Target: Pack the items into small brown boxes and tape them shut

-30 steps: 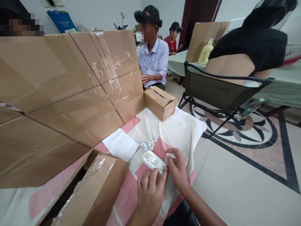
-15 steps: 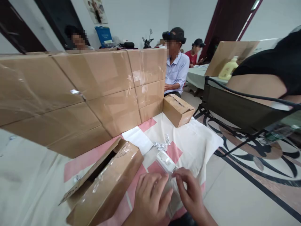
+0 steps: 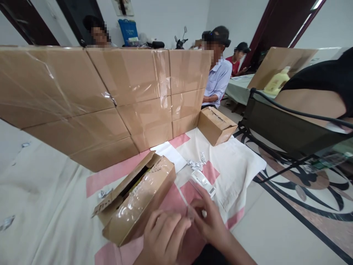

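Note:
Low in the view, my left hand [image 3: 167, 233] is closed, its fingers curled and their tips close to my right hand [image 3: 208, 217]. The right thumb and fingers are bent into a pinch. Something small and pale shows at the right fingertips, too blurred to name, and what the left fingers hold is hidden. Just beyond the right hand lies a small white device [image 3: 203, 183] on the pink and white cloth [image 3: 231, 173]. Crumpled silver foil [image 3: 195, 163] sits behind it. To the left rests an opened cardboard box [image 3: 146, 198] with its flap raised.
A wall of taped cardboard boxes [image 3: 140, 81] stands across the table. A smaller carton [image 3: 217, 127] sits at the far right corner, beside white paper [image 3: 171, 156]. A dark folding chair [image 3: 275, 129] with a seated person is on the right. Other people sit beyond.
My hands have drawn back from the white device, and the right fingers have closed into a pinch near the left. The camera view has shifted, moving the scene slightly right.

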`<state>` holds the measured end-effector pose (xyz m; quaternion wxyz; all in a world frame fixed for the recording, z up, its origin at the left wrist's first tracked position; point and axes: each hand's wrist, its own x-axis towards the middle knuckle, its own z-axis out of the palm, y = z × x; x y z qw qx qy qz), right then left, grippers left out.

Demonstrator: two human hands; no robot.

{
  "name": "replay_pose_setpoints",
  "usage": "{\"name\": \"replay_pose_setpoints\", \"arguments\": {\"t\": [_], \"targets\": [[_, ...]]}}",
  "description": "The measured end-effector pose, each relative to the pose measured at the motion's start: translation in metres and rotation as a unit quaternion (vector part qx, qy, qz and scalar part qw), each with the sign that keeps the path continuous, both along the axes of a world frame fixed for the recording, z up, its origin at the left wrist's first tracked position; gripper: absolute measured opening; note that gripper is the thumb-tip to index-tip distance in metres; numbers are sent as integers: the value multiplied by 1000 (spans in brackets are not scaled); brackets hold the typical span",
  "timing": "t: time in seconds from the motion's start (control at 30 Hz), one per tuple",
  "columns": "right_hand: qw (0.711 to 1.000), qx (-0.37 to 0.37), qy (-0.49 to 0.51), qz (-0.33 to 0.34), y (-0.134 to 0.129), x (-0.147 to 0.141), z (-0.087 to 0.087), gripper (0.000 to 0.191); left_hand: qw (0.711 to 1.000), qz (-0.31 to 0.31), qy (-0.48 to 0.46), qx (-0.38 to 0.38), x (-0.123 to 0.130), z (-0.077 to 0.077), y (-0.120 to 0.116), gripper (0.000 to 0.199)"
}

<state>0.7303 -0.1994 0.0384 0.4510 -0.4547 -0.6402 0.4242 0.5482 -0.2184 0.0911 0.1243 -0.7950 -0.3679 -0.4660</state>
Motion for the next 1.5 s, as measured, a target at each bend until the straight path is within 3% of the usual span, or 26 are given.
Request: {"name": "replay_pose_setpoints", "arguments": {"t": [0.07, 0.13, 0.2, 0.27, 0.4, 0.47, 0.57, 0.67, 0.8, 0.93, 1.03, 1.13, 1.33, 1.5], "targets": [[999, -4, 0, -39, 15, 1, 2, 65, 1000, 9, -21, -14, -8, 12, -7, 18], [997, 50, -32, -48, 34, 0, 13, 71, 998, 20, -35, -41, -19, 23, -13, 15], [985, 151, -78, 3, 58, -9, 30, 70, 996, 33, -44, -76, -31, 30, -14, 13], [955, 255, -127, 76, 83, -25, 51, 64, 992, 50, -41, -105, -42, 32, -13, 14], [901, 333, -225, 165, 122, -64, 76, 50, 984, 83, -37, -152, -64, 34, -12, 18], [889, 341, -247, 178, 130, -77, 75, 43, 978, 104, -45, -175, -77, 41, -13, 19], [895, 336, -249, 156, 131, -85, 64, 36, 953, 146, -71, -254, -100, 57, -12, 12], [899, 342, -234, 141, 129, -83, 54, 35, 893, 188, -132, -386, -123, 71, -3, 15], [904, 344, -216, 135, 130, -81, 51, 35, 806, 203, -162, -531, -146, 77, 13, 27], [907, 342, -208, 130, 132, -82, 51, 34, 767, 203, -178, -582, -158, 85, 17, 33], [909, 338, -204, 131, 132, -82, 50, 34, 743, 169, -213, -612, -160, 92, 12, 36], [910, 334, -206, 134, 132, -81, 50, 33, 741, 166, -199, -620, -155, 91, 8, 31], [910, 334, -204, 136, 131, -81, 52, 32, 746, 304, -82, -587, -141, 76, 8, 25], [910, 339, -198, 131, 130, -82, 52, 30, 773, 353, 27, -527, -135, 76, 3, 24]]}}
